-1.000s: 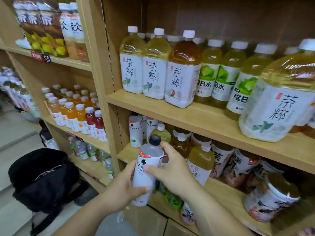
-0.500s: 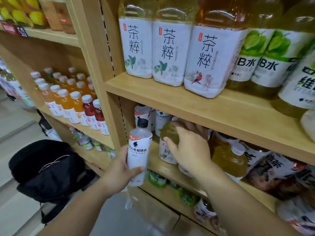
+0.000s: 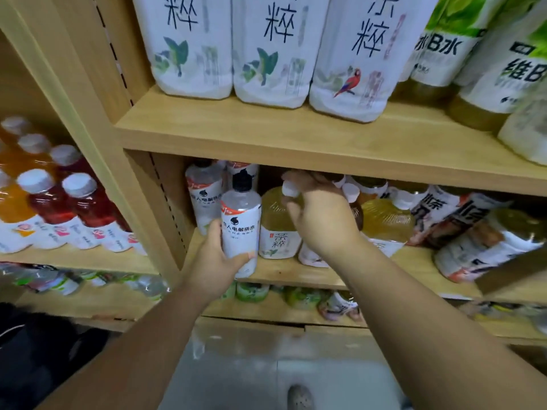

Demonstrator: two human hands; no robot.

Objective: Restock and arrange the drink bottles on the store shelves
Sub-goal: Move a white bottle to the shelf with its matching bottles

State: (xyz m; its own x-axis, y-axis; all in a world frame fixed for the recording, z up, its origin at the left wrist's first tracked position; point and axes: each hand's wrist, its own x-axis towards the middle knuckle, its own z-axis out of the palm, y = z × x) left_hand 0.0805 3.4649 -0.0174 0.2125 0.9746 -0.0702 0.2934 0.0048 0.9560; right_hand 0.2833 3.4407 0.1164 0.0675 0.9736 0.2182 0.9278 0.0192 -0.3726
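Wooden shelf (image 3: 296,143) overhangs hands: left (image 3: 213,261) holding clear bottle (image 3: 240,229), right (image 3: 322,217) gripping tea bottle (image 3: 278,226).

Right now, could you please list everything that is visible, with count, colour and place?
large tea bottles: three, white labels, upper shelf
green-label bottles: at least two, upper shelf, right
black-capped bottle: one, clear with white label, in left hand
matching bottles: at least two, middle shelf, behind it
yellow tea bottle: one, white cap, middle shelf, under right hand
tipped bottles: several, middle shelf, right
red and orange bottles: several, left bay
black bag: one, floor, lower left
left hand: grips black-capped bottle
right hand: on yellow tea bottle's top
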